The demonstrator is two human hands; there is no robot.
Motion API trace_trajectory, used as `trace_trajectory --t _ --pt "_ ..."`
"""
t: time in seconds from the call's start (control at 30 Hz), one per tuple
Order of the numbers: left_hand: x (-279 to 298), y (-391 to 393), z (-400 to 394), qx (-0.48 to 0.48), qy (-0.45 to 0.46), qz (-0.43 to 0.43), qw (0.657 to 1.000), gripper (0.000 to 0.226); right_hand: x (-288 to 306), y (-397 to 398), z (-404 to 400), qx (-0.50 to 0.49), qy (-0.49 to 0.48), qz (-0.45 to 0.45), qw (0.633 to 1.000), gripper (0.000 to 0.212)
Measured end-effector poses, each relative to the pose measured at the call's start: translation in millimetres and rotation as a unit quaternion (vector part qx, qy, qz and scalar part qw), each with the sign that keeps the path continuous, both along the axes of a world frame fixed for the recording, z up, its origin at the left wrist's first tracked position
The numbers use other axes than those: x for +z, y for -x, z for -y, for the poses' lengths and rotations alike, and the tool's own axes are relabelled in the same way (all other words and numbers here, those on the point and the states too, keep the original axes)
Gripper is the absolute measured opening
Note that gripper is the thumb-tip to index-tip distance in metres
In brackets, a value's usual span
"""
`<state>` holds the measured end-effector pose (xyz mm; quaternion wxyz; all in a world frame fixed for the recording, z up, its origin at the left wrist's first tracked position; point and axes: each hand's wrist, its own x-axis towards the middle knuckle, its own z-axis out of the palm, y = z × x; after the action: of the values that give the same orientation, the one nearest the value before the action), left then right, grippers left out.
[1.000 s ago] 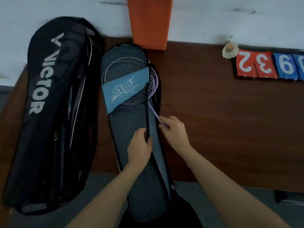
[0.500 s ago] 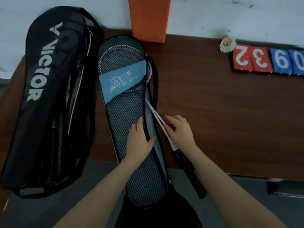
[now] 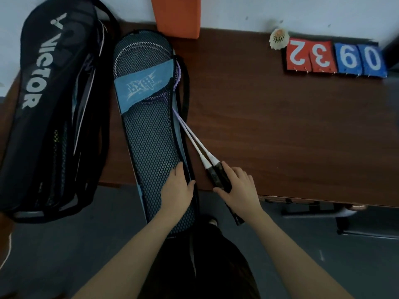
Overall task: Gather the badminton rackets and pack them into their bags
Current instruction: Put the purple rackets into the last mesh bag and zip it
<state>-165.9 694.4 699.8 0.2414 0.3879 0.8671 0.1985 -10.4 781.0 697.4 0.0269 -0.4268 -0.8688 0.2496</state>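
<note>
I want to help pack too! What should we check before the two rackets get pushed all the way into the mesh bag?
1. Racket heads inside the mesh bag: ok, both show through the mesh.
2. Handles of the two rackets inside: not ok, they stick out the open side.
3. Left hand holding the bag's edge: ok.
4. Right hand on the handles: ok.
5. Room inside for the handles: cannot tell.
6. Bag fully on the table: not ok, its bottom end overhangs the edge.
</note>
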Motion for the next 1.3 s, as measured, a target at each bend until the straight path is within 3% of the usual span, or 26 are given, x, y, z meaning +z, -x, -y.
trace_trajectory --t 0.1,0.27,0.43,0.57,0.67,0.8,0.87,1.0,1.1,1.2,1.3 --pt "2.4 0.0 -1.8 0.037 -0.029 0.049 0.998 0.057 -0.6 0.4 1.9 0.003 -0.024 -0.005 1.0 0.074" --pt "12.7 10.0 3.3 0.079 -0.075 0.143 0.984 0.05 3.4 2.7 5.5 0.025 -0.088 0.075 0.993 0.087" --pt "24.8 27.5 17.5 0.038 -0.106 0.169 0.979 0.047 19.0 11.5 9.9 0.0 -0.036 0.032 0.999 0.078" --pt "24.8 48.1 34.8 -0.063 -0.087 0.109 0.988 0.044 40.0 24.6 22.7 -0.03 -0.007 -0.001 1.0 0.079" --pt "30.0 58.7 37.0 -0.052 -0.09 0.164 0.981 0.043 48.9 34.3 33.4 -0.046 0.02 -0.018 0.999 0.081" --pt "46.4 56.9 27.2 -0.045 -0.122 0.293 0.947 0.038 50.9 47.4 48.7 -0.076 0.089 -0.066 0.991 0.083" --pt "48.6 57.4 23.4 -0.046 -0.132 0.321 0.937 0.041 53.2 48.5 49.7 -0.101 0.154 -0.094 0.978 0.076" --pt "43.0 63.1 35.5 -0.002 -0.128 0.369 0.921 0.048 49.5 44.0 53.5 -0.126 0.286 -0.149 0.938 0.041" --pt "34.2 65.5 49.2 0.016 -0.129 0.385 0.914 0.046 26.9 42.8 67.5 -0.14 0.264 -0.135 0.945 0.036" --pt "24.6 65.1 57.0 0.001 -0.119 0.347 0.93 0.043 8.5 41.0 81.1 -0.137 0.205 -0.133 0.96 0.03" --pt "20.5 64.0 61.0 -0.011 -0.131 0.337 0.932 0.042 2.9 35.4 100.2 -0.219 0.201 -0.181 0.937 0.028"
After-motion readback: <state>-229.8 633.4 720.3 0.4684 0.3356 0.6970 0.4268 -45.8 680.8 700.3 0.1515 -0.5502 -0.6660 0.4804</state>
